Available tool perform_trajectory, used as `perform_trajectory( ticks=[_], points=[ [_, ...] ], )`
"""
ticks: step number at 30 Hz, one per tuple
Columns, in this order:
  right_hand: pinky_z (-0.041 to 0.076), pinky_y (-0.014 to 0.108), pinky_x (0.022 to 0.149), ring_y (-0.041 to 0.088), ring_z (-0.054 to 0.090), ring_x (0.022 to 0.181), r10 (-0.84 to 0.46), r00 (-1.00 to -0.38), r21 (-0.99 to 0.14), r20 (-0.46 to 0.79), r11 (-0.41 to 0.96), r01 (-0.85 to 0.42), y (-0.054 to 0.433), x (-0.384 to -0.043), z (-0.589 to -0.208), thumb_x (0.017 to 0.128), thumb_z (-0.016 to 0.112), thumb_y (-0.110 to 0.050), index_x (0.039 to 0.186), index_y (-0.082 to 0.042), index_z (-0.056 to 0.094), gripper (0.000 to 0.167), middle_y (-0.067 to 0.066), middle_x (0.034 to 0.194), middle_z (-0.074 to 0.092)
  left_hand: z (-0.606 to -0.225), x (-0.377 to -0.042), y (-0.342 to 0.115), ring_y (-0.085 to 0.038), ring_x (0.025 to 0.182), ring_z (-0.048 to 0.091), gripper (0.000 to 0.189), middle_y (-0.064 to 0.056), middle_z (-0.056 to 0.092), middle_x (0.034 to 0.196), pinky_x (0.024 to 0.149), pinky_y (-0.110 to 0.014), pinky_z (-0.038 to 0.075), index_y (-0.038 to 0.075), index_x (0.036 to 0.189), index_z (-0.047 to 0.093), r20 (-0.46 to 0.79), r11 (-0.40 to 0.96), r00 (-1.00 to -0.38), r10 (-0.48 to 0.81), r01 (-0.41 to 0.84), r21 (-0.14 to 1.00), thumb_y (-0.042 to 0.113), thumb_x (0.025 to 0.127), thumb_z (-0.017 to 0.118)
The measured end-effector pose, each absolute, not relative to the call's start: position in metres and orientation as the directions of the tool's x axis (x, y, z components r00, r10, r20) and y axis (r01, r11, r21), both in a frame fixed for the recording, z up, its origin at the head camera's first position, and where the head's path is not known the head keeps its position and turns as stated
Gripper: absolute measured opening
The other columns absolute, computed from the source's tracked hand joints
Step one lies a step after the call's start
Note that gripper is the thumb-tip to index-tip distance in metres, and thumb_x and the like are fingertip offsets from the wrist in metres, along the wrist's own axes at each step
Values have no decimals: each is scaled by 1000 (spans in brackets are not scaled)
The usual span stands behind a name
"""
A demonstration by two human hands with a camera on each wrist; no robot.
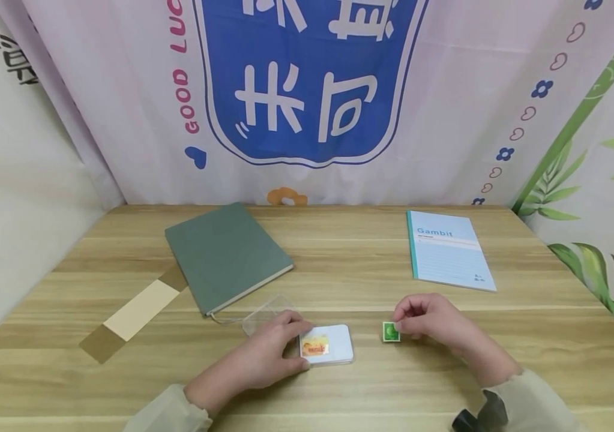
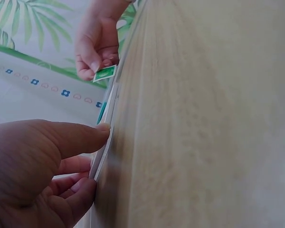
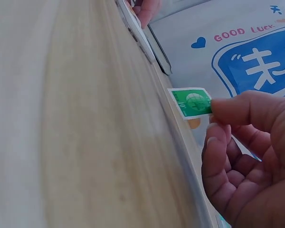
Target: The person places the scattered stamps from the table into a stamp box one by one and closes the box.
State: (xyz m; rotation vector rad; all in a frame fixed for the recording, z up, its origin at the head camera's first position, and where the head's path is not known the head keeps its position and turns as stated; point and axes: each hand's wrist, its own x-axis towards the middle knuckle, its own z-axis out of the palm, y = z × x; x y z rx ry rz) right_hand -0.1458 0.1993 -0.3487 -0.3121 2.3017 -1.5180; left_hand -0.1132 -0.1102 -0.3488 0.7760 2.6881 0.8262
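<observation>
Between thumb and fingertip, my right hand (image 1: 434,321) pinches a small green stamp (image 1: 391,332) with a white border. The right wrist view shows a pale globe design on the green stamp (image 3: 192,102), held by one edge. To the left of it, my left hand (image 1: 270,354) grips a thin white stack of rounded cards (image 1: 341,343) by its left part, thumb at the near edge and fingers at the far edge. An orange and yellow stamp (image 1: 315,345) lies on top of the stack. In the left wrist view the white stack (image 2: 103,154) shows edge-on.
A clear plastic case (image 1: 263,315) lies behind my left hand, partly hidden by it. Farther back is a dark green notebook (image 1: 228,258). A cream and brown paper strip (image 1: 141,309) lies at the left, and a light blue notebook (image 1: 449,252) at the back right.
</observation>
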Motion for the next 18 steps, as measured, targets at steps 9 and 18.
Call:
perform_trajectory(
  ticks=[9, 18],
  points=[
    [44, 25, 58, 13, 49, 64, -399, -900, -934, -176, 358, 24, 187, -147, -348, 79, 68, -9, 90, 6, 60, 21, 2, 73, 53, -349, -113, -109, -16, 103, 49, 51, -3, 50, 117, 89, -36, 44, 4, 126, 55, -49, 699, -836, 547, 423, 577, 22, 81, 71],
    [45, 24, 58, 13, 49, 64, -428, -890, -947, -158, 321, 14, 170, -149, -351, 79, 67, -8, 90, 6, 61, 19, 2, 73, 54, -348, -111, -110, -15, 100, 48, 52, -4, 49, 117, 87, -35, 44, 4, 126, 55, -49, 692, -835, 548, 420, 587, 21, 81, 72]
  ],
)
